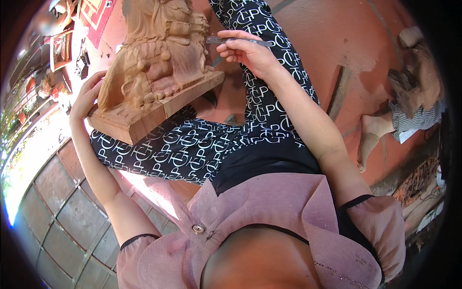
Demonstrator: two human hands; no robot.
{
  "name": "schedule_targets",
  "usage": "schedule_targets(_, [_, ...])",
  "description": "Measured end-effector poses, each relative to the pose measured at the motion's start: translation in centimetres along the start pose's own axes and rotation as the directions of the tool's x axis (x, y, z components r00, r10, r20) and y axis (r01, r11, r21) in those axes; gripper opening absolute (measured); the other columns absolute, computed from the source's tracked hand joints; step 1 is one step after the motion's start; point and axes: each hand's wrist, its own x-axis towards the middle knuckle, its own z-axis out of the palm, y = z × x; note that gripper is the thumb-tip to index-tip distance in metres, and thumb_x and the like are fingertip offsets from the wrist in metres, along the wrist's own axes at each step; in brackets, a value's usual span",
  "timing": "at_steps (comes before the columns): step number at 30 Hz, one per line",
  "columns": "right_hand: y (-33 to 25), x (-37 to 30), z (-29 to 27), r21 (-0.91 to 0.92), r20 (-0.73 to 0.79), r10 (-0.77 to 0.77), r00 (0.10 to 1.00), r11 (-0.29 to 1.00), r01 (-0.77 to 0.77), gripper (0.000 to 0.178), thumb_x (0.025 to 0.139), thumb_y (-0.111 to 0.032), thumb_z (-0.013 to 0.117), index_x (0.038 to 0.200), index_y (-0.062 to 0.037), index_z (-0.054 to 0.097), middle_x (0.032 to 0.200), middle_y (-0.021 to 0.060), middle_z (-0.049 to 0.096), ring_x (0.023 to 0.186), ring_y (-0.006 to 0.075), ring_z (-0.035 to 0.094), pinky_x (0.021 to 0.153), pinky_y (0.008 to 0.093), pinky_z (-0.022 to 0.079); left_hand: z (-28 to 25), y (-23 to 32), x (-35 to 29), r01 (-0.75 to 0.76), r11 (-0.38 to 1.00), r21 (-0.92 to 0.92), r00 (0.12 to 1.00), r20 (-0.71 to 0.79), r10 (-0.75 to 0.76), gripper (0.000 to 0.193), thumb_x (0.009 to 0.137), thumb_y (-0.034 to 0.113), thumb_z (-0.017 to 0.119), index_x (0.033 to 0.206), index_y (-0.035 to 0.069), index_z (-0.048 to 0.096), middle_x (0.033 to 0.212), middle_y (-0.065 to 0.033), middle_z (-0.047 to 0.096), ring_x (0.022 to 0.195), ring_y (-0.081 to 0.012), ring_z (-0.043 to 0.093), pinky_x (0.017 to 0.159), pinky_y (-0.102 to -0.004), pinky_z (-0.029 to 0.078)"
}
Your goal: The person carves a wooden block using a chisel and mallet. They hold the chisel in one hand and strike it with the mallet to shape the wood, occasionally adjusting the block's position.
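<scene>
A carved wooden sculpture (149, 67) with draped folds and rounded lumps stands tilted on its thick wooden base (159, 110), over my left leg. My left hand (89, 94) grips its left side near the base, with the fingertips partly hidden behind the wood. Between the fingers of my right hand (250, 54) is a thin, flat metal carving tool (263, 43), probably a chisel. The tool lies nearly level, and its far end reaches the sculpture's right side; whether it touches the wood cannot be made out.
My legs in patterned trousers (168, 149) spread around the work on a reddish tiled floor (332, 29). A narrow wooden strip (340, 91) lies to the right. Farther right is another person's bare foot (373, 135). Bright sunlight falls at the left, beside a red mat (98, 19).
</scene>
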Motion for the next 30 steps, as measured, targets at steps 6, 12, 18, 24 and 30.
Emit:
schedule_targets(6, [-0.1, -0.1, -0.3, -0.044, 0.04, 0.007, 0.999, 0.999, -0.005, 0.035, 0.091, -0.01, 0.055, 0.125, -0.0001, 0.056, 0.1, 0.0113, 0.069, 0.088, 0.0144, 0.066, 0.077, 0.0252, 0.052, 0.3, -0.2, -0.1, 0.052, 0.998, -0.028, 0.998, -0.023, -0.053, 0.038, 0.098, 0.027, 0.052, 0.128, 0.004, 0.053, 0.11, -0.0041, 0.062, 0.098, -0.0095, 0.057, 0.085, -0.024, 0.046])
schedule_targets(12, [-0.2, -0.1, -0.3, -0.102, 0.011, 0.027, 1.0, 0.994, -0.026, 0.033, 0.091, -0.011, 0.055, 0.122, 0.0005, 0.059, 0.1, 0.0122, 0.07, 0.088, 0.0148, 0.067, 0.077, 0.0247, 0.053, 0.4, -0.1, -0.1, 0.049, 0.998, -0.025, 0.998, -0.031, -0.05, 0.037, 0.098, 0.026, 0.051, 0.127, 0.004, 0.053, 0.108, -0.0045, 0.062, 0.095, -0.01, 0.057, 0.083, -0.0246, 0.046])
schedule_targets(18, [0.3, 0.0, -0.2, -0.116, 0.014, -0.018, 1.0, 0.993, 0.02, 0.032, 0.093, -0.014, 0.056, 0.121, -0.0001, 0.06, 0.1, 0.012, 0.07, 0.088, 0.0142, 0.067, 0.077, 0.0241, 0.053, 0.5, 0.3, -0.7, 0.063, 0.997, -0.045, 0.997, -0.046, -0.065, 0.035, 0.097, 0.023, 0.051, 0.127, 0.006, 0.053, 0.107, -0.0041, 0.062, 0.094, -0.0096, 0.057, 0.083, -0.0243, 0.046])
schedule_targets(24, [0.3, 0.2, -0.2, -0.217, -0.035, -0.025, 0.999, 0.976, 0.017, 0.035, 0.096, -0.029, 0.054, 0.114, -0.0004, 0.064, 0.098, 0.0115, 0.07, 0.088, 0.0138, 0.066, 0.077, 0.0255, 0.052, 0.8, 1.1, -0.8, 0.043, 0.998, -0.044, 0.999, -0.032, -0.044, 0.034, 0.097, 0.023, 0.052, 0.127, 0.006, 0.054, 0.106, -0.0026, 0.062, 0.094, -0.0081, 0.056, 0.082, -0.0241, 0.046])
schedule_targets(30, [0.2, 0.1, 0.0, -0.156, -0.056, -0.09, 0.994, 0.984, 0.08, 0.033, 0.093, -0.021, 0.06, 0.115, 0.0035, 0.061, 0.099, 0.0128, 0.068, 0.088, 0.0158, 0.066, 0.079, 0.027, 0.054, 0.7, 0.8, -1.7, 0.002, 1.0, 0.014, 0.996, -0.09, -0.001, 0.034, 0.098, 0.025, 0.052, 0.126, 0.007, 0.055, 0.105, -0.0016, 0.061, 0.092, -0.0081, 0.057, 0.079, -0.0247, 0.048])
